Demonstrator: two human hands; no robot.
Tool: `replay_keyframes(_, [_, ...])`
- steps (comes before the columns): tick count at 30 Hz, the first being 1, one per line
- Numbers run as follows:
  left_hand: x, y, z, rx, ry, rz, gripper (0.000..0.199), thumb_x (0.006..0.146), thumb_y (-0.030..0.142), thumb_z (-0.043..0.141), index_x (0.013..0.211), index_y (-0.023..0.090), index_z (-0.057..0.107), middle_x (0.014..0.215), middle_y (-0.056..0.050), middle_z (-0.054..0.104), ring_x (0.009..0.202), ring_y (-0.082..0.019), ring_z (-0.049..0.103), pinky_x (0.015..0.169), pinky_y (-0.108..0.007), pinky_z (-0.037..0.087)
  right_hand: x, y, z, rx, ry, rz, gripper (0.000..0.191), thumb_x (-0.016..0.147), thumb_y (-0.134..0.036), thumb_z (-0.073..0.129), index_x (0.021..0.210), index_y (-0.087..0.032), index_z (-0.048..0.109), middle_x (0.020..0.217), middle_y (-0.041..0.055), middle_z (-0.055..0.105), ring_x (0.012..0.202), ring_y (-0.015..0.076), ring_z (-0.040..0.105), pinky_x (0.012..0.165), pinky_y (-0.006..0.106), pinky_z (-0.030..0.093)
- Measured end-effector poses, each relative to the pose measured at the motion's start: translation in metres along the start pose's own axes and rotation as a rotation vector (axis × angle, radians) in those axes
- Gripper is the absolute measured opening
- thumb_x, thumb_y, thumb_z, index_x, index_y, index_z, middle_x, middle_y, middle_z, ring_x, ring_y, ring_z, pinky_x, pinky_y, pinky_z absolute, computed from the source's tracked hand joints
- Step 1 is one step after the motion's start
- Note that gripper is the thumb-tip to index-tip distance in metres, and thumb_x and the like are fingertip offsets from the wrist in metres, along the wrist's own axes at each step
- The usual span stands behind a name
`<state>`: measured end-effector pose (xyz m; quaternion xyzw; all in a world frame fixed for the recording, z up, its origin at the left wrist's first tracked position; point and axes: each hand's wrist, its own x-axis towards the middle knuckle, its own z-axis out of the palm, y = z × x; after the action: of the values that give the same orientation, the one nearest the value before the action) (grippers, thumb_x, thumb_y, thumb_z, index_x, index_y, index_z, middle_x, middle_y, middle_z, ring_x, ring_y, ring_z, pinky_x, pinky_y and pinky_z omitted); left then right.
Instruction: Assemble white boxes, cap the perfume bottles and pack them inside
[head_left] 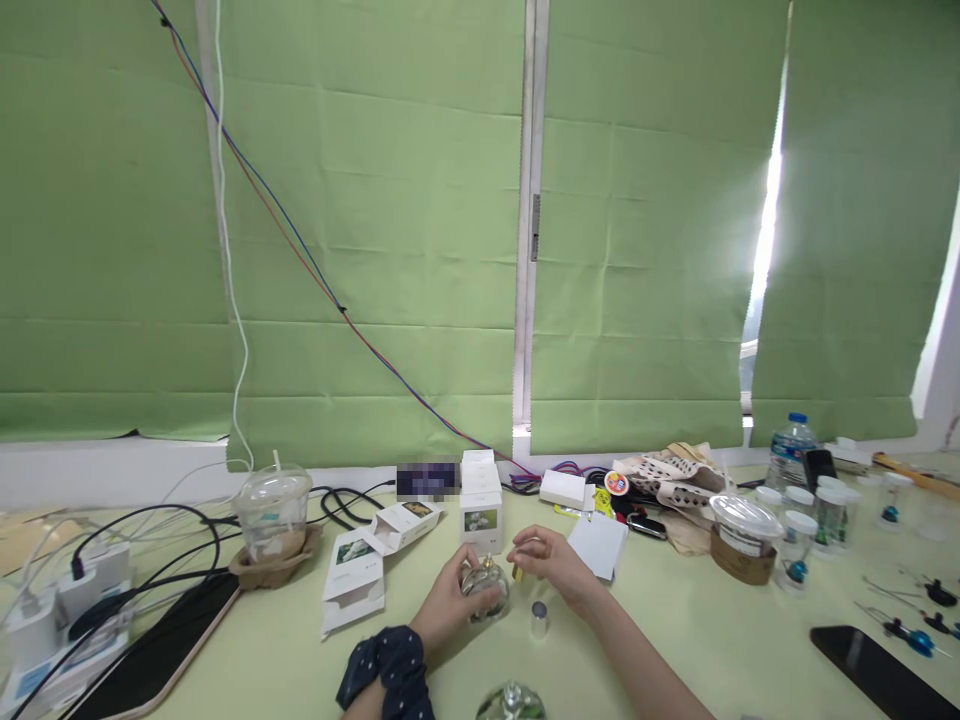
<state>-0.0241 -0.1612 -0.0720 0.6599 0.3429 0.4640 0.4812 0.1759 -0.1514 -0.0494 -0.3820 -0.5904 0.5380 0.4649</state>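
Observation:
My left hand (459, 603), with a dark dotted band at the wrist, is closed round a round glass bottle (495, 592) that has a small gold neck. Just right of it, my right hand (553, 566) pinches a small yellow piece (517, 573) between its fingers. A small silver-topped cylinder (539, 618) stands below my right hand. Another round glass bottle (512, 702) shows partly at the bottom edge. Behind my hands stand white boxes (481, 515), and opened white cartons (354, 580) lie to the left.
A plastic cup (274, 515) in a cardboard holder, cables, a power strip (71, 640) and a tablet (161, 640) are at the left. To the right are a lidded bowl (745, 535), several small jars (797, 550), a water bottle (793, 445) and a phone (885, 665).

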Motion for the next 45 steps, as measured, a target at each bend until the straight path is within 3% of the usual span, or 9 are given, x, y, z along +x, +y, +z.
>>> replay_keyframes(9, [-0.002, 0.008, -0.010, -0.046, -0.223, -0.142, 0.048, 0.057, 0.033, 0.087, 0.078, 0.020, 0.046, 0.067, 0.005, 0.061, 0.062, -0.010, 0.054, 0.059, -0.021, 0.035, -0.001, 0.017, -0.021, -0.150, -0.354, 0.229, 0.041, 0.048, -0.039, 0.087, 0.076, -0.013, 0.075, 0.060, -0.0008, 0.066, 0.046, 0.0061, 0.052, 0.042, 0.018, 0.038])
replay_keyframes(17, [-0.006, 0.013, -0.015, -0.095, -0.479, -0.291, 0.064, 0.042, 0.064, 0.082, 0.078, 0.015, 0.061, 0.078, -0.001, 0.067, 0.071, -0.013, 0.059, 0.066, -0.023, 0.040, -0.004, 0.021, -0.025, -0.097, -0.674, 0.361, 0.047, 0.046, -0.037, 0.090, 0.085, -0.015, 0.075, 0.069, 0.0009, 0.071, 0.054, 0.0104, 0.064, 0.046, 0.017, 0.052])
replay_keyframes(21, [-0.008, 0.008, -0.013, -0.053, -0.370, -0.340, 0.066, 0.061, 0.079, 0.058, 0.082, 0.017, 0.061, 0.077, -0.007, 0.069, 0.066, -0.019, 0.064, 0.062, -0.030, 0.046, -0.013, 0.015, -0.026, 0.002, -0.770, 0.328, 0.050, 0.056, -0.042, 0.085, 0.096, -0.016, 0.071, 0.084, 0.0054, 0.074, 0.058, 0.0150, 0.069, 0.056, 0.026, 0.055])
replay_keyframes(25, [0.003, -0.011, -0.014, 0.088, 0.041, -0.229, 0.054, 0.071, 0.073, 0.054, 0.080, 0.021, 0.051, 0.071, -0.003, 0.062, 0.065, -0.021, 0.063, 0.063, -0.037, 0.049, -0.017, 0.009, -0.026, 0.056, -0.827, 0.360, 0.051, 0.062, -0.046, 0.081, 0.101, -0.016, 0.067, 0.089, 0.0083, 0.074, 0.055, 0.0158, 0.070, 0.055, 0.026, 0.053])
replay_keyframes(28, [0.016, -0.026, -0.020, 0.214, 0.387, -0.086, 0.056, 0.066, 0.062, 0.066, 0.100, 0.022, 0.045, 0.099, -0.008, 0.058, 0.099, -0.029, 0.058, 0.085, -0.045, 0.045, -0.013, 0.013, -0.025, 0.050, -0.769, 0.368, 0.051, 0.066, -0.050, 0.078, 0.102, -0.016, 0.064, 0.091, 0.0090, 0.074, 0.044, 0.0100, 0.064, 0.049, 0.021, 0.049])
replay_keyframes(31, [0.028, -0.036, -0.025, 0.287, 0.533, 0.015, 0.069, 0.065, 0.055, 0.067, 0.118, 0.022, 0.038, 0.131, -0.016, 0.043, 0.127, -0.036, 0.038, 0.099, -0.051, 0.036, -0.007, 0.023, -0.021, 0.062, -0.562, 0.334, 0.053, 0.066, -0.056, 0.075, 0.096, -0.014, 0.062, 0.084, 0.0102, 0.075, 0.038, 0.0078, 0.057, 0.045, 0.024, 0.050])
replay_keyframes(35, [0.040, -0.038, -0.025, 0.358, 0.547, 0.105, 0.059, 0.063, 0.048, 0.068, 0.111, 0.021, 0.046, 0.131, -0.015, 0.042, 0.133, -0.037, 0.031, 0.107, -0.052, 0.026, 0.000, 0.036, -0.015, 0.123, -0.283, 0.250, 0.059, 0.065, -0.066, 0.069, 0.091, -0.015, 0.056, 0.076, 0.0052, 0.071, 0.038, 0.0071, 0.053, 0.045, 0.029, 0.053])
replay_keyframes(39, [0.040, -0.034, -0.023, 0.434, 0.555, 0.127, 0.037, 0.064, 0.034, 0.066, 0.094, 0.021, 0.049, 0.108, -0.009, 0.045, 0.120, -0.037, 0.040, 0.103, -0.056, 0.028, 0.002, 0.039, -0.012, 0.180, -0.185, 0.215, 0.061, 0.066, -0.069, 0.066, 0.096, -0.018, 0.051, 0.078, 0.0029, 0.068, 0.044, 0.0094, 0.058, 0.049, 0.033, 0.056])
replay_keyframes(45, [0.022, -0.022, -0.001, 0.475, 0.279, 0.194, 0.034, 0.052, 0.008, 0.064, 0.077, 0.023, 0.048, 0.091, -0.001, 0.047, 0.092, -0.025, 0.052, 0.084, -0.038, 0.045, 0.003, 0.038, -0.002, 0.284, -0.047, 0.207, 0.064, 0.071, -0.073, 0.057, 0.111, -0.025, 0.041, 0.080, 0.0019, 0.066, 0.056, 0.0200, 0.068, 0.048, 0.038, 0.057])
